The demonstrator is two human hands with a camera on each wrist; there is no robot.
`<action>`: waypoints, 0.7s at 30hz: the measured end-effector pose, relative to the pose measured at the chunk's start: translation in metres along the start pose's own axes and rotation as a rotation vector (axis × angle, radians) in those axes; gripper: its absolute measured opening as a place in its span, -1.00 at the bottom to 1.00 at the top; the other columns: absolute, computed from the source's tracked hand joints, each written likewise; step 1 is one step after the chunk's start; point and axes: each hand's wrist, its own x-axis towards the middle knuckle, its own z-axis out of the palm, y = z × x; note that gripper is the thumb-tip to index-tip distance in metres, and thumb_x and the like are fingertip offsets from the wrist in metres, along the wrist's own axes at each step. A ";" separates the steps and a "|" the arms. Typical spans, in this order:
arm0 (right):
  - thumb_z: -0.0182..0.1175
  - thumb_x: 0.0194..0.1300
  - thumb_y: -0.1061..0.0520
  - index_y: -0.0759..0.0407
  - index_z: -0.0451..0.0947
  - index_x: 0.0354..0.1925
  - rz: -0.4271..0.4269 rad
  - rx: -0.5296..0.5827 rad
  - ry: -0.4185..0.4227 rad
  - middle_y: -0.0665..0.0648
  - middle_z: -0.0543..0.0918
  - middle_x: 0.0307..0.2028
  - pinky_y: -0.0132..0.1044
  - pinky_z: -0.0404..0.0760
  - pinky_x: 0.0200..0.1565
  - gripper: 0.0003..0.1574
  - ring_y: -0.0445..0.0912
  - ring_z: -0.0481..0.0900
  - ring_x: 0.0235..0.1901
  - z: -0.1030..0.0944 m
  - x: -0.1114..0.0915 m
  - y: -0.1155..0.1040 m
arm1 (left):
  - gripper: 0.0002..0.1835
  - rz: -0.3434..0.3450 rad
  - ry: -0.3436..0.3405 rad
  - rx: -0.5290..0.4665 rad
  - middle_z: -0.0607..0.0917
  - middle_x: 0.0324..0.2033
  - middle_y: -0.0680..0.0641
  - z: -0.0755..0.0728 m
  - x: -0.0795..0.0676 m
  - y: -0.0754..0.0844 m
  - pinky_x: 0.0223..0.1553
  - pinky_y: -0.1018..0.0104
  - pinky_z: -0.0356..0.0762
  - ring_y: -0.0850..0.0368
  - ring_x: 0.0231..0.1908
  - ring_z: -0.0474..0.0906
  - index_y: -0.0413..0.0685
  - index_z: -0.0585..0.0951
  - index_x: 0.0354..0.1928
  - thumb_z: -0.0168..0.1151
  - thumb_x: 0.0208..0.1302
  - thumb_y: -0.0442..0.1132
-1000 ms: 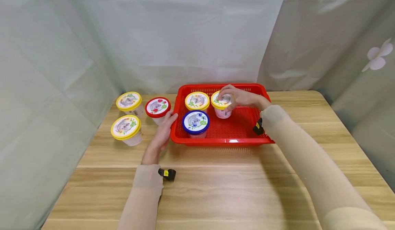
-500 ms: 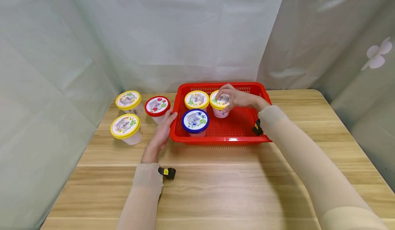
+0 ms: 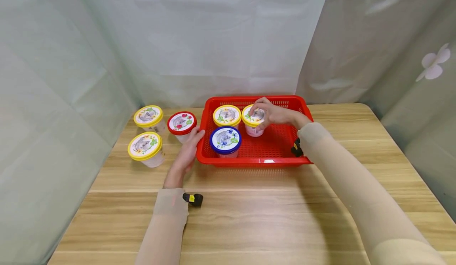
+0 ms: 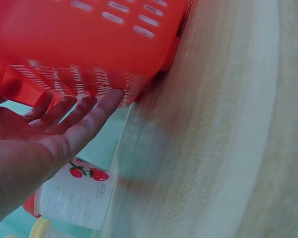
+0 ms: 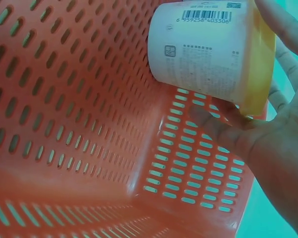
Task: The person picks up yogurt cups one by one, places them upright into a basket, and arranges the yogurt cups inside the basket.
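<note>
Toward the back of the red basket (image 3: 285, 161), the right hand (image 3: 274, 114) pinches a yellow-lidded tub (image 5: 201, 54) from above, fingers and thumb bent over the lid and spread about as wide as it is. How hard the thumb presses is not clear from the wrist view. The tub stands upright, its base seemingly resting on the bottom of the basket.

Little has changed over the last second — hand and tub have slipped slightly left, bringing the lid right up to that of the second yellow-lidded tub (image 3: 227, 115). Whether the two lids touch or stop just short, I cannot tell. Such a small shift looks more like settling the tub into place than lifting it.

In front of that neighbour sits the blue-lidded tub (image 3: 226, 139), unmoved. At the basket's left end the left hand (image 3: 187, 148) lies against the outside, fingers fairly straight and touching the slotted wall — steadying it, by the look of things.

Further left, on the table (image 3: 249, 217), stand the red-lidded tub (image 3: 182, 123), just beside that hand, then the far yellow-lidded tub (image 3: 149, 116) and the near yellow-lidded tub (image 3: 145, 145), one before the other.
</note>
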 end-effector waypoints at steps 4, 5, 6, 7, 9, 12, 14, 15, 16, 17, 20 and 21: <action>0.51 0.15 0.13 0.00 0.54 0.20 0.009 -0.006 -0.007 0.06 0.16 0.39 0.23 0.27 0.41 -0.35 0.11 0.07 0.43 -0.002 -0.001 -0.003 | -0.35 -0.011 0.003 0.007 0.27 0.44 -0.25 -0.001 -0.001 0.000 0.38 0.09 0.39 -0.08 0.33 0.35 -0.08 0.06 0.60 -0.20 0.67 0.07; 0.50 0.15 0.12 0.00 0.55 0.20 0.010 -0.006 -0.009 0.05 0.17 0.39 0.23 0.29 0.41 -0.35 0.11 0.08 0.43 -0.002 -0.002 -0.003 | -0.35 -0.011 0.005 0.010 0.27 0.44 -0.24 -0.001 -0.001 0.000 0.38 0.09 0.39 -0.08 0.33 0.34 -0.08 0.05 0.61 -0.19 0.67 0.07; 0.50 0.16 0.11 0.00 0.55 0.21 0.010 -0.011 -0.010 0.05 0.18 0.39 0.23 0.30 0.40 -0.36 0.11 0.10 0.43 -0.003 -0.002 -0.003 | -0.34 -0.007 0.004 0.014 0.28 0.44 -0.24 -0.002 -0.001 0.000 0.38 0.11 0.40 -0.08 0.33 0.35 -0.09 0.06 0.61 -0.19 0.67 0.07; 0.48 0.17 0.11 0.00 0.55 0.22 0.010 -0.014 -0.013 0.05 0.19 0.40 0.23 0.31 0.39 -0.36 0.11 0.10 0.43 -0.003 -0.003 -0.004 | -0.35 -0.005 0.005 0.011 0.29 0.44 -0.24 -0.002 0.000 0.000 0.35 0.15 0.42 -0.07 0.32 0.35 -0.09 0.07 0.60 -0.19 0.67 0.07; 0.47 0.18 0.10 -0.01 0.56 0.24 0.009 -0.018 -0.015 0.05 0.20 0.40 0.23 0.32 0.38 -0.36 0.10 0.12 0.43 -0.005 -0.005 -0.005 | -0.36 0.002 0.005 0.010 0.30 0.42 -0.24 -0.002 0.001 -0.001 0.29 0.24 0.47 -0.06 0.31 0.37 -0.09 0.08 0.60 -0.20 0.67 0.06; 0.45 0.21 0.09 -0.02 0.56 0.28 0.007 -0.026 -0.021 0.06 0.21 0.41 0.23 0.33 0.38 -0.34 0.11 0.14 0.43 -0.008 -0.007 -0.006 | -0.38 0.011 0.006 0.005 0.32 0.41 -0.24 -0.002 0.002 -0.002 0.20 0.35 0.51 -0.05 0.29 0.38 -0.10 0.10 0.59 -0.20 0.67 0.05; 0.43 0.23 0.09 -0.01 0.55 0.30 0.005 -0.027 -0.023 0.08 0.21 0.43 0.23 0.33 0.38 -0.33 0.12 0.15 0.42 -0.010 -0.007 -0.006 | -0.37 0.012 0.007 0.005 0.33 0.40 -0.24 -0.002 0.002 -0.002 0.17 0.38 0.52 -0.05 0.28 0.39 -0.09 0.11 0.59 -0.20 0.67 0.05; 0.43 0.24 0.08 -0.02 0.55 0.31 0.005 -0.036 -0.021 0.08 0.21 0.43 0.23 0.33 0.37 -0.34 0.13 0.15 0.42 -0.011 -0.008 -0.006 | -0.37 0.012 0.004 0.005 0.33 0.40 -0.24 -0.002 0.002 -0.002 0.17 0.37 0.52 -0.05 0.28 0.39 -0.09 0.10 0.59 -0.20 0.67 0.06; 0.42 0.25 0.08 -0.02 0.55 0.31 0.007 -0.043 -0.019 0.08 0.21 0.44 0.23 0.34 0.37 -0.34 0.13 0.15 0.42 -0.012 -0.008 -0.006 | -0.37 0.013 0.003 0.006 0.33 0.41 -0.24 -0.002 0.003 -0.002 0.18 0.37 0.52 -0.05 0.28 0.39 -0.09 0.10 0.59 -0.19 0.67 0.06; 0.41 0.26 0.08 -0.02 0.55 0.32 0.008 -0.052 -0.015 0.09 0.21 0.44 0.23 0.34 0.37 -0.34 0.13 0.15 0.42 -0.013 -0.009 -0.006 | -0.37 0.014 0.001 0.008 0.33 0.41 -0.24 -0.002 0.003 -0.002 0.19 0.36 0.52 -0.05 0.29 0.39 -0.10 0.10 0.59 -0.19 0.67 0.06; 0.41 0.27 0.06 -0.05 0.55 0.32 0.013 -0.082 0.001 0.09 0.20 0.44 0.22 0.37 0.36 -0.35 0.13 0.16 0.41 -0.016 -0.011 -0.007 | -0.37 0.014 -0.005 0.006 0.33 0.41 -0.24 -0.001 0.004 -0.001 0.23 0.31 0.50 -0.05 0.29 0.38 -0.10 0.11 0.58 -0.19 0.67 0.06; 0.41 0.27 0.06 -0.06 0.54 0.32 0.016 -0.087 0.005 0.09 0.20 0.44 0.22 0.38 0.35 -0.35 0.13 0.16 0.41 -0.016 -0.011 -0.007 | -0.37 0.014 -0.004 0.004 0.33 0.41 -0.24 -0.001 0.004 -0.001 0.24 0.29 0.49 -0.05 0.30 0.38 -0.10 0.11 0.58 -0.20 0.67 0.06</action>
